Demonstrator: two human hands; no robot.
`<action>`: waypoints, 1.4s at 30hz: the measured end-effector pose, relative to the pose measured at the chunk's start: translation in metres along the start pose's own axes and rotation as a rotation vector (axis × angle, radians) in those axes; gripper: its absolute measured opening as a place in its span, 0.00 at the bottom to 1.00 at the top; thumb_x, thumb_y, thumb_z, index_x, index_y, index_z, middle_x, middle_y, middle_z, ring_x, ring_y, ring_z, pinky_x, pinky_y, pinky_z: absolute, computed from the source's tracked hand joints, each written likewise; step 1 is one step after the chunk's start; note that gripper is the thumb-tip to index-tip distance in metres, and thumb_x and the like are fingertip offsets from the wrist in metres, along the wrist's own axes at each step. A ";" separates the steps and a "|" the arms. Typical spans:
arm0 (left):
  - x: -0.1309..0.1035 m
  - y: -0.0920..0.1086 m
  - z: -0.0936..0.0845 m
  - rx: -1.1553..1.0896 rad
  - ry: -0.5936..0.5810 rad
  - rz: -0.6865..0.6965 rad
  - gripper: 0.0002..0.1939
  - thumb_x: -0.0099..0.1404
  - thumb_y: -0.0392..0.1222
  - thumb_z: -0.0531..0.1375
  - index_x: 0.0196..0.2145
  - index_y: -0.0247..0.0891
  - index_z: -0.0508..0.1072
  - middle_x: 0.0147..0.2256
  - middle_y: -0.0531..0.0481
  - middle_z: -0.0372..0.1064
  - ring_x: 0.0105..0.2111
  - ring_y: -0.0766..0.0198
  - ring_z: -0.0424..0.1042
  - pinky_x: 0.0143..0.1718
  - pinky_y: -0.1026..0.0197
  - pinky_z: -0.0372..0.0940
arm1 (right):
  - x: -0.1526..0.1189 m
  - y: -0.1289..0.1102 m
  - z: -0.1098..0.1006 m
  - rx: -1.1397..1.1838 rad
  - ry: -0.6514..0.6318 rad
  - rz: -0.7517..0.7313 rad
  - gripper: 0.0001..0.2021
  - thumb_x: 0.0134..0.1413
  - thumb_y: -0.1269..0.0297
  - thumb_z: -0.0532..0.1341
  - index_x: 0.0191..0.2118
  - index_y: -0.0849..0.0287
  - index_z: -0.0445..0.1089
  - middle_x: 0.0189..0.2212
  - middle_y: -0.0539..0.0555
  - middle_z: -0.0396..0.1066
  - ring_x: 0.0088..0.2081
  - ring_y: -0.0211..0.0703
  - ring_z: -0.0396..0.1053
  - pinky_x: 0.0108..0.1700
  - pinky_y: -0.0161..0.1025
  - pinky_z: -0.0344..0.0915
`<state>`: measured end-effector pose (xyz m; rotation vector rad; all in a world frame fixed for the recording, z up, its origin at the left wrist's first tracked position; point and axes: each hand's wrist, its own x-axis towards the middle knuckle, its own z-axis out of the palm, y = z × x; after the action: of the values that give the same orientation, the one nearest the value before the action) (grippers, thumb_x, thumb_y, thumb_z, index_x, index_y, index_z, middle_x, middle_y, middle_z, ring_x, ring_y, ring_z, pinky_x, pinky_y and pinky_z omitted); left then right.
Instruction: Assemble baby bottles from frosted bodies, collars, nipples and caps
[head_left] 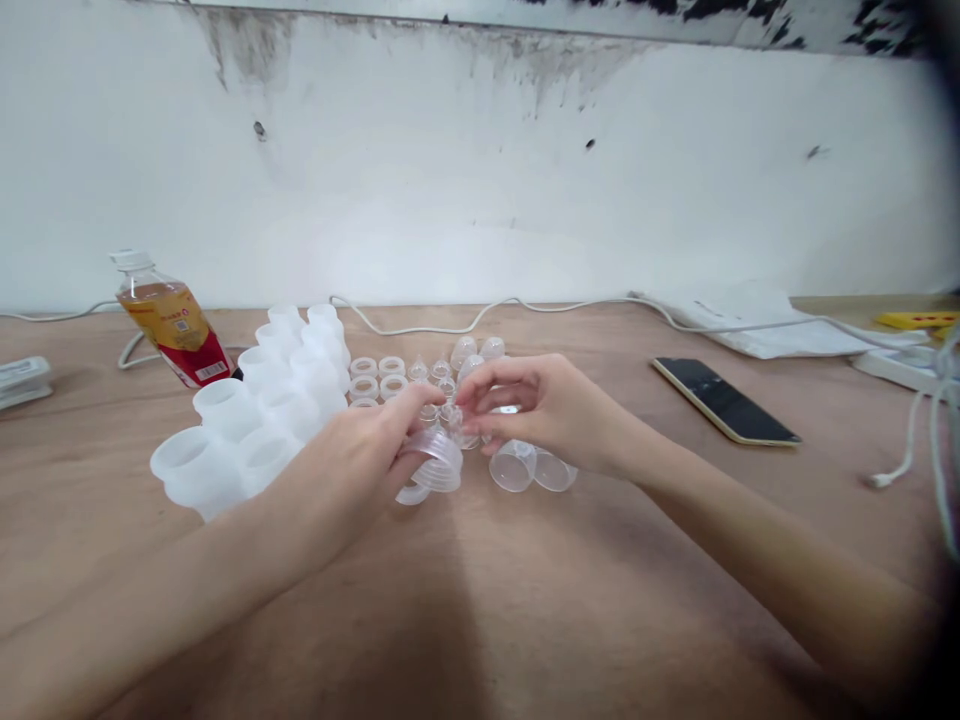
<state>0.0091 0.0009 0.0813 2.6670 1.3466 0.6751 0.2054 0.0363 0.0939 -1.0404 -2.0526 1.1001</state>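
Observation:
My left hand (356, 450) is closed round a clear ridged bottle collar (442, 468), tilted with its open end towards me. From the right, my right hand (559, 405) has its fingers bent in a pinch at the small clear teat (451, 415) by the collar's far side. Fingers partly hide where the two parts meet. White screw rings (391, 365) and clear teats (418, 370) stand in rows just behind my hands. Clear domed caps (465, 348) lie behind my right hand, and two more clear caps (513, 468) lie under it.
Several frosted bottles (221, 400) stand in rows at the left, with a drink bottle (176, 325) behind them. A phone (724, 400) lies at the right, near a white bag (757, 320) and a power strip (900, 370). A white cable (465, 328) runs along the wall.

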 end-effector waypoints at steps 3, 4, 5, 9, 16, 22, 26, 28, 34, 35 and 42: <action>-0.009 -0.004 -0.004 0.042 0.048 -0.024 0.16 0.58 0.30 0.49 0.43 0.45 0.60 0.28 0.59 0.68 0.19 0.72 0.63 0.21 0.70 0.58 | -0.002 0.001 -0.004 -0.340 0.102 -0.109 0.04 0.45 0.69 0.59 0.31 0.60 0.67 0.31 0.50 0.70 0.34 0.38 0.69 0.35 0.35 0.67; -0.013 -0.007 -0.003 0.087 0.047 -0.025 0.15 0.58 0.30 0.48 0.41 0.45 0.61 0.29 0.58 0.68 0.19 0.71 0.64 0.21 0.69 0.58 | -0.002 0.002 -0.004 -0.471 0.072 -0.135 0.03 0.46 0.70 0.58 0.31 0.60 0.66 0.31 0.50 0.70 0.34 0.39 0.69 0.35 0.36 0.65; -0.017 -0.010 -0.002 0.140 0.025 -0.023 0.14 0.59 0.29 0.47 0.40 0.44 0.62 0.31 0.56 0.68 0.21 0.70 0.66 0.22 0.68 0.59 | -0.003 0.003 -0.003 -0.600 0.012 -0.150 0.04 0.46 0.71 0.58 0.31 0.60 0.66 0.30 0.50 0.70 0.34 0.39 0.68 0.35 0.36 0.64; -0.030 -0.017 0.010 0.352 -0.148 0.012 0.16 0.55 0.24 0.46 0.38 0.38 0.64 0.39 0.47 0.65 0.25 0.67 0.69 0.22 0.66 0.62 | -0.006 0.010 0.010 -1.024 -0.240 -0.142 0.02 0.48 0.72 0.56 0.30 0.61 0.65 0.29 0.53 0.70 0.28 0.41 0.67 0.25 0.34 0.55; -0.034 -0.009 0.013 0.473 -0.236 -0.011 0.09 0.57 0.29 0.51 0.36 0.36 0.65 0.41 0.46 0.64 0.20 0.69 0.68 0.16 0.68 0.57 | -0.006 0.027 0.025 -1.192 -0.304 -0.222 0.05 0.48 0.75 0.53 0.32 0.62 0.63 0.28 0.53 0.69 0.27 0.43 0.67 0.25 0.35 0.50; -0.034 -0.006 0.014 0.616 -0.178 0.083 0.09 0.55 0.28 0.52 0.32 0.40 0.66 0.39 0.47 0.67 0.25 0.60 0.70 0.23 0.61 0.61 | -0.004 0.029 0.024 -1.111 -0.336 -0.174 0.06 0.48 0.74 0.54 0.35 0.61 0.63 0.31 0.54 0.69 0.31 0.45 0.68 0.27 0.35 0.52; -0.034 -0.005 0.018 0.674 -0.137 0.149 0.12 0.54 0.25 0.50 0.31 0.39 0.67 0.38 0.45 0.69 0.33 0.56 0.70 0.31 0.56 0.61 | -0.003 0.031 0.025 -1.043 -0.336 -0.186 0.06 0.48 0.72 0.56 0.36 0.61 0.62 0.33 0.54 0.68 0.32 0.45 0.68 0.29 0.36 0.54; -0.033 -0.004 0.017 0.699 -0.163 0.149 0.14 0.54 0.24 0.48 0.31 0.38 0.68 0.37 0.44 0.69 0.33 0.57 0.70 0.31 0.56 0.61 | -0.003 0.032 0.025 -1.013 -0.337 -0.184 0.05 0.49 0.70 0.56 0.35 0.61 0.62 0.33 0.54 0.68 0.32 0.44 0.68 0.29 0.35 0.55; -0.030 -0.001 0.017 0.762 -0.270 0.132 0.15 0.52 0.22 0.48 0.30 0.33 0.70 0.30 0.42 0.70 0.29 0.54 0.70 0.30 0.55 0.61 | -0.004 0.031 0.028 -1.031 -0.320 -0.192 0.05 0.48 0.69 0.57 0.34 0.60 0.62 0.32 0.53 0.68 0.30 0.43 0.68 0.27 0.35 0.53; -0.029 0.000 0.018 0.777 -0.281 0.127 0.15 0.52 0.21 0.48 0.28 0.33 0.71 0.28 0.42 0.70 0.28 0.54 0.70 0.29 0.55 0.60 | -0.004 0.031 0.028 -1.042 -0.315 -0.194 0.05 0.48 0.69 0.57 0.34 0.60 0.62 0.32 0.53 0.68 0.30 0.43 0.68 0.27 0.35 0.52; -0.028 -0.002 0.023 0.827 -0.405 0.170 0.15 0.51 0.21 0.49 0.26 0.33 0.71 0.25 0.43 0.69 0.27 0.54 0.68 0.27 0.57 0.59 | -0.004 0.030 0.029 -1.091 -0.308 -0.187 0.05 0.48 0.69 0.58 0.34 0.60 0.63 0.33 0.53 0.69 0.30 0.43 0.68 0.25 0.34 0.51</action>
<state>0.0022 -0.0169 0.0501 3.2640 1.5026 -0.5440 0.1962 0.0317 0.0536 -1.1217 -3.0029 -0.0635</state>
